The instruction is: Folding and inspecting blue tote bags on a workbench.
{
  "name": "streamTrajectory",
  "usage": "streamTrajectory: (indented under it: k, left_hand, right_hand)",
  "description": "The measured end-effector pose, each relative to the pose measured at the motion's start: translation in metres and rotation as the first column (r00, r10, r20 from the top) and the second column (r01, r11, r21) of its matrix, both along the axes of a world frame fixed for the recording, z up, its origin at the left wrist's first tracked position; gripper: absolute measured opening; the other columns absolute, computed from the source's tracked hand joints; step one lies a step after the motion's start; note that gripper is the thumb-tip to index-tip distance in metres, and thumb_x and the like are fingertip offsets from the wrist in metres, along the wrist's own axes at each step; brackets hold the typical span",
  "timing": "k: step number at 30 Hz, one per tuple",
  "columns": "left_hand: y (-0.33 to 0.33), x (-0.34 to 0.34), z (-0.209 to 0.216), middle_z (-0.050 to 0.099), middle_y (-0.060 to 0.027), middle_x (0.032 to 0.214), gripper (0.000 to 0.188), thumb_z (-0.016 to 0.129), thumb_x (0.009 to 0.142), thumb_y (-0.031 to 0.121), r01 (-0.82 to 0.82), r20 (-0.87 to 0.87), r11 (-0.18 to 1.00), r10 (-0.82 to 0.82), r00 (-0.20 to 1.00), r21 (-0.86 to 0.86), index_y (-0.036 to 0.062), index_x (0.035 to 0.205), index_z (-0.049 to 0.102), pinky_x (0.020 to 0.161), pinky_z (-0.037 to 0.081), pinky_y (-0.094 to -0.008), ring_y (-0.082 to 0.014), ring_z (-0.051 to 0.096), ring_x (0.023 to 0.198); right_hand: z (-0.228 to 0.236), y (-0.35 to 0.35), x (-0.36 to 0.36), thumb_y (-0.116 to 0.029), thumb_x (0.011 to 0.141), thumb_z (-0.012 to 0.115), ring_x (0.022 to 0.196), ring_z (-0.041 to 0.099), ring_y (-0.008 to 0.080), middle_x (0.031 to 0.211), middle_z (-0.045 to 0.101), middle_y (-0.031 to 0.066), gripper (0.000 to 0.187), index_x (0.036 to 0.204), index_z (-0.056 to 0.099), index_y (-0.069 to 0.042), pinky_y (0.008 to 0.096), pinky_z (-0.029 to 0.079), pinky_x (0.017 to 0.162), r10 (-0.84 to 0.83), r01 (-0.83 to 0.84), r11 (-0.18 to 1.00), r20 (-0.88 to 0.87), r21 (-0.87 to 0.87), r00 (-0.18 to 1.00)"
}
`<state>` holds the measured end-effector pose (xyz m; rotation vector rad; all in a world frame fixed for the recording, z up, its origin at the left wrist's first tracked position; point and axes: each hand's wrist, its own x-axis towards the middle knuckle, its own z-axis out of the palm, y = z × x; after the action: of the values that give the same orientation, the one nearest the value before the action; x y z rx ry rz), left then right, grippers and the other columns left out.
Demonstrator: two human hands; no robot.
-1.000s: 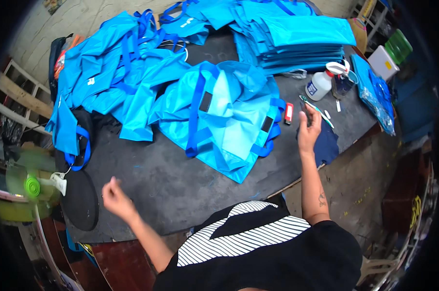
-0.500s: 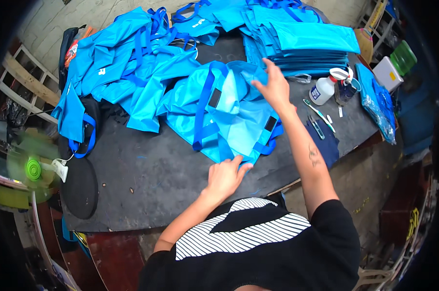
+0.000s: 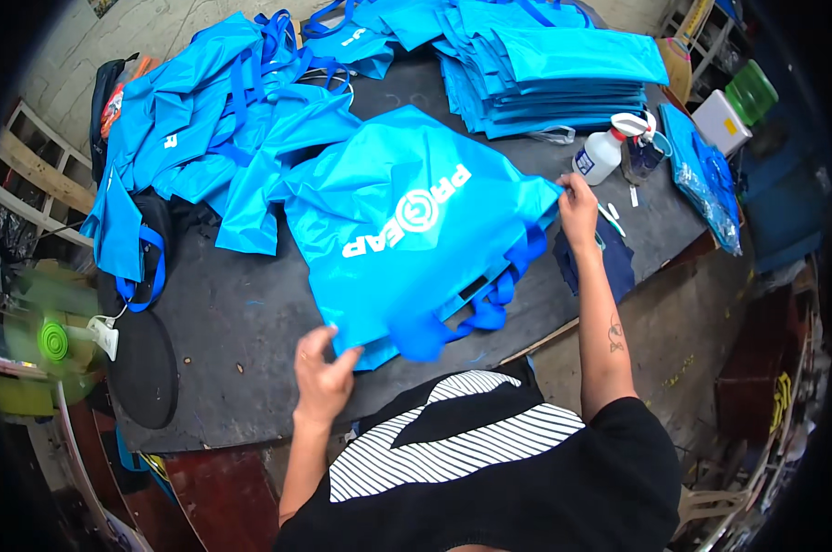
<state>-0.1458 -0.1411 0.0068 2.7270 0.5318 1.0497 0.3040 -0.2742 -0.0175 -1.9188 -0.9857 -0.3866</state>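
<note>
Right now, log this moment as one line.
left hand: at near corner of shiny blue bag; right hand: pinching its right corner; bag: print up, dark blue straps nearside; beyond: stacked folded blue bags

A black short-sleeved shirt [image 3: 563, 488] has striped panels [image 3: 365, 469]; a tattoo [image 3: 615, 336] marks one forearm [image 3: 602, 382].

A pale wall [image 3: 149, 35] stands behind the black table [image 3: 236, 400], brownish floor [image 3: 664, 345] at right.
</note>
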Motion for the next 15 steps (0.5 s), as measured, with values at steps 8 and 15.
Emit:
streamTrajectory:
  k: [8, 15]
  left_hand:
    - [-0.032, -0.021, -0.053, 0.048, -0.0138, 0.108, 0.047, 0.065, 0.063, -0.007, -0.04, 0.243, 0.999, 0.042, 0.969, -0.013, 0.0124, 0.103, 0.052, 0.075, 0.044, -0.0416, -0.0313, 0.051, 0.093]
    - [-0.044, -0.02, -0.041, 0.052, -0.0135, 0.098, 0.047, 0.059, 0.065, -0.013, -0.099, 0.074, 0.941, 0.129, 0.989, -0.323, 0.0055, 0.108, 0.061, 0.073, 0.046, -0.0339, -0.0268, 0.055, 0.085]
  right_hand:
    - [0.003, -0.033, -0.019, 0.003, 0.07, 0.059, 0.077, 0.058, 0.0295, 0.085, 0.057, 0.0129, 0.024, 0.093, 0.056, -0.003, 0.036, 0.045, 0.07, 0.027, -0.018, 0.977, 0.038, -0.213, 0.999]
    - [0.007, -0.039, -0.011, 0.0, 0.063, 0.062, 0.093, 0.053, 0.0307, 0.094, 0.057, 0.0121, 0.034, 0.096, 0.058, -0.002, 0.0378, 0.039, 0.085, 0.328, -0.247, 0.893, 0.168, -0.376, 0.93]
